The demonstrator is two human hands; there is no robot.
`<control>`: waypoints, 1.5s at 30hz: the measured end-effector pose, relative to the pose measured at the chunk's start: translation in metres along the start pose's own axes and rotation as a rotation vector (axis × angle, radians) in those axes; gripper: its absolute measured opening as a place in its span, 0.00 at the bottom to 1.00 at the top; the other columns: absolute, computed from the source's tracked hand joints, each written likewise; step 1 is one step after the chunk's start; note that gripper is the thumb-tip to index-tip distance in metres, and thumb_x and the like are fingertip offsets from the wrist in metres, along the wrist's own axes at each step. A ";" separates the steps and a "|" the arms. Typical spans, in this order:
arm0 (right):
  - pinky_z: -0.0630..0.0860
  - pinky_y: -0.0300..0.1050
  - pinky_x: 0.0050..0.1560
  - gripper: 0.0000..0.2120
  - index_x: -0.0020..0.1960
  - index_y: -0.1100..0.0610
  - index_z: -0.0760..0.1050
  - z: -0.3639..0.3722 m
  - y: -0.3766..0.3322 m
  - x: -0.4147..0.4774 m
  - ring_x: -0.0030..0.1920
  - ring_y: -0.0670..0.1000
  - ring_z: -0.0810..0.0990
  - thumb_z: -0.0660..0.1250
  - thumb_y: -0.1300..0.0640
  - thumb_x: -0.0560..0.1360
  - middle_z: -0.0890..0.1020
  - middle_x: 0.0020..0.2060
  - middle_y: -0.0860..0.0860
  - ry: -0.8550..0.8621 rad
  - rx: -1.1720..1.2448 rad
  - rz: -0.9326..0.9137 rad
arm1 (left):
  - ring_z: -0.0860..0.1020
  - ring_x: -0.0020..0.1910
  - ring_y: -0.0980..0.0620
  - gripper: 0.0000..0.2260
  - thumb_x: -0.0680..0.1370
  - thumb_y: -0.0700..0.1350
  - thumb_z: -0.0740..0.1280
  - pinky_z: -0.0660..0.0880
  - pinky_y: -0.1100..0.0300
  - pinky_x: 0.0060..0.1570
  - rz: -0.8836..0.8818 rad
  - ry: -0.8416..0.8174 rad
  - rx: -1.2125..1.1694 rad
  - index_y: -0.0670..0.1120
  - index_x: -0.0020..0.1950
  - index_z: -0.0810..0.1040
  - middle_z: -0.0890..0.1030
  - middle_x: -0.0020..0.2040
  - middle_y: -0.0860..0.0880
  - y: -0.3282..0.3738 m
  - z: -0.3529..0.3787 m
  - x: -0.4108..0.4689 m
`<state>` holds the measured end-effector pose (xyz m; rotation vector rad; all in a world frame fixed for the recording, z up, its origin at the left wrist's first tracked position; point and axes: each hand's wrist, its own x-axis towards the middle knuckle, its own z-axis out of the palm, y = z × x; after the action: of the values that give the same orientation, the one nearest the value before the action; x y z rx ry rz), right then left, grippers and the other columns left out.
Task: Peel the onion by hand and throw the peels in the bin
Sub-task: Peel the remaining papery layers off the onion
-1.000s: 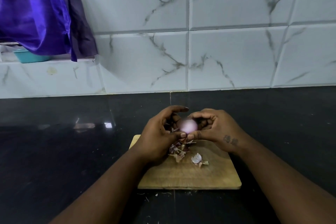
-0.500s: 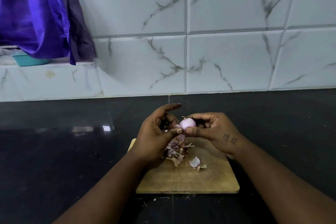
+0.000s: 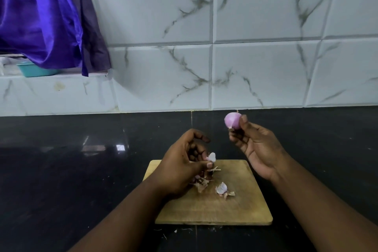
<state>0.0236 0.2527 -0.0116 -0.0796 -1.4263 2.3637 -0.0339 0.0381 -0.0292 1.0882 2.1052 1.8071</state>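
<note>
Half a second ago both hands met around the onion above the board; now they have separated. The right hand (image 3: 258, 150) has lifted up and to the right, and it pinches the small peeled onion (image 3: 232, 120) between the thumb and the fingertips, above the dark desk (image 3: 61, 170) and near the foot of the tiled wall (image 3: 255, 67). The left hand (image 3: 184, 168) has stayed low over the wooden cutting board (image 3: 235, 208); its fingers are curled, and the thumb and a finger pinch a pale piece of peel (image 3: 212, 157). Below this hand a small heap of peels (image 3: 201, 183) lies on the board, and one more loose peel (image 3: 223, 189) lies just beside the heap, to the right. At the upper left a purple cloth (image 3: 41, 16) hangs in front of a ledge, where a teal container (image 3: 34, 70) stands.
</note>
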 end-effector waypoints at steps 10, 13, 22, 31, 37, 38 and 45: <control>0.83 0.51 0.49 0.24 0.55 0.58 0.84 0.005 0.018 -0.002 0.48 0.56 0.84 0.84 0.53 0.61 0.87 0.51 0.58 -0.113 -0.392 -0.070 | 0.82 0.50 0.54 0.18 0.75 0.41 0.80 0.81 0.59 0.50 0.153 0.229 0.194 0.56 0.59 0.79 0.83 0.51 0.56 0.003 0.001 -0.002; 0.84 0.61 0.58 0.24 0.54 0.56 0.82 0.007 0.023 -0.003 0.55 0.62 0.86 0.86 0.55 0.62 0.88 0.52 0.57 -0.134 -0.487 -0.106 | 0.80 0.60 0.58 0.26 0.73 0.42 0.81 0.76 0.68 0.55 0.263 0.288 0.335 0.55 0.67 0.78 0.81 0.59 0.60 0.006 0.002 -0.003; 0.85 0.57 0.55 0.24 0.56 0.58 0.80 0.010 0.020 -0.006 0.55 0.64 0.86 0.83 0.52 0.65 0.88 0.51 0.59 -0.194 -0.522 -0.107 | 0.80 0.62 0.58 0.31 0.76 0.37 0.78 0.76 0.67 0.60 0.268 0.275 0.367 0.59 0.74 0.74 0.81 0.59 0.61 0.005 0.003 -0.004; 0.86 0.50 0.53 0.22 0.59 0.57 0.82 0.009 0.017 -0.006 0.53 0.57 0.88 0.82 0.64 0.66 0.88 0.53 0.55 -0.251 -0.592 -0.175 | 0.80 0.60 0.61 0.32 0.77 0.43 0.78 0.77 0.70 0.57 0.210 0.242 0.286 0.64 0.75 0.69 0.79 0.59 0.61 0.008 0.004 -0.006; 0.86 0.54 0.54 0.22 0.57 0.57 0.83 0.008 0.017 -0.006 0.51 0.57 0.89 0.83 0.63 0.65 0.88 0.53 0.54 -0.249 -0.646 -0.228 | 0.79 0.59 0.62 0.33 0.77 0.41 0.77 0.76 0.72 0.56 0.199 0.242 0.304 0.66 0.75 0.69 0.80 0.57 0.61 0.008 0.003 -0.005; 0.86 0.55 0.54 0.22 0.57 0.57 0.83 0.008 0.017 -0.005 0.51 0.57 0.89 0.83 0.63 0.65 0.88 0.53 0.54 -0.246 -0.652 -0.233 | 0.80 0.59 0.62 0.33 0.77 0.41 0.77 0.76 0.71 0.56 0.201 0.244 0.308 0.66 0.75 0.69 0.80 0.56 0.61 0.007 0.003 -0.005; 0.85 0.60 0.55 0.20 0.56 0.54 0.85 0.006 0.017 -0.005 0.50 0.57 0.89 0.83 0.59 0.66 0.88 0.52 0.54 -0.260 -0.665 -0.226 | 0.79 0.59 0.61 0.33 0.79 0.40 0.76 0.76 0.71 0.56 0.155 0.185 0.312 0.61 0.78 0.68 0.79 0.54 0.61 0.003 0.001 -0.004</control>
<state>0.0221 0.2386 -0.0240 0.2104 -2.1640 1.6823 -0.0295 0.0362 -0.0280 1.2271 2.5444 1.7434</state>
